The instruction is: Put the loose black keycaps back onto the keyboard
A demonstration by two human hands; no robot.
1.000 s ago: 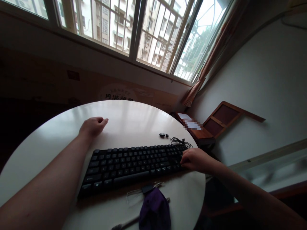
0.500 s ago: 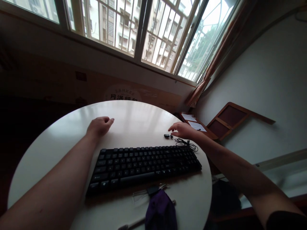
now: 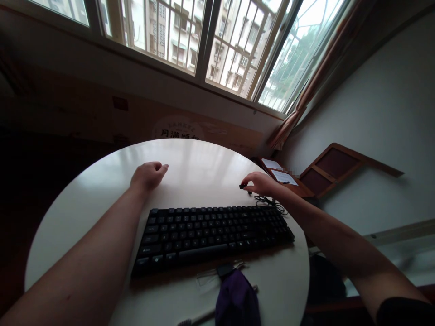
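Note:
My right hand [image 3: 260,183] is closed in a pinch on a small black keycap-like piece [image 3: 242,186], held at the fingertips over the table's right side. Below the fingers lies a second, smaller black piece [image 3: 249,192]. Just right of that is the coiled black cable [image 3: 268,202], behind the keyboard's far right corner. My left hand [image 3: 149,175] rests as a loose fist on the white table, behind the keyboard's left end, with nothing showing in it. The black keyboard [image 3: 214,231] lies flat between my forearms; its key detail on the right is too dark to tell.
Near the front of the round white table [image 3: 81,199] lie a purple cloth [image 3: 236,299], a clear and black item [image 3: 224,270] and a brush [image 3: 197,318]. Beyond the right edge stands a brown wooden surface with papers [image 3: 284,177]. Barred windows are behind.
My right hand has lowered and closed its fingers on the larger black piece, which now sits at the fingertips. My left fist stays where it was; the whole view has shifted slightly.

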